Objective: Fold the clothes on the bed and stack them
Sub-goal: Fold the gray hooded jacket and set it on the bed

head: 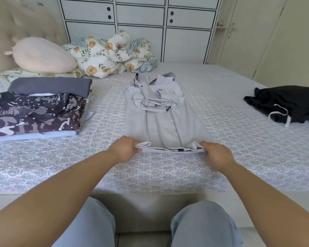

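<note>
Head camera showed my left hand [123, 148] and right hand [216, 155] each pinching one near corner of the pale grey button-up shirt [161, 120], fingers curled round its hem. The shirt lay lengthwise at the middle of the patterned grey-and-white bed [230, 139], sleeves folded in, collar toward the far edge. A stack of folded camouflage and purple-grey clothes [37, 111] sat near the left edge; a crumpled black drawstring garment [289, 104] lay by the right edge.
</note>
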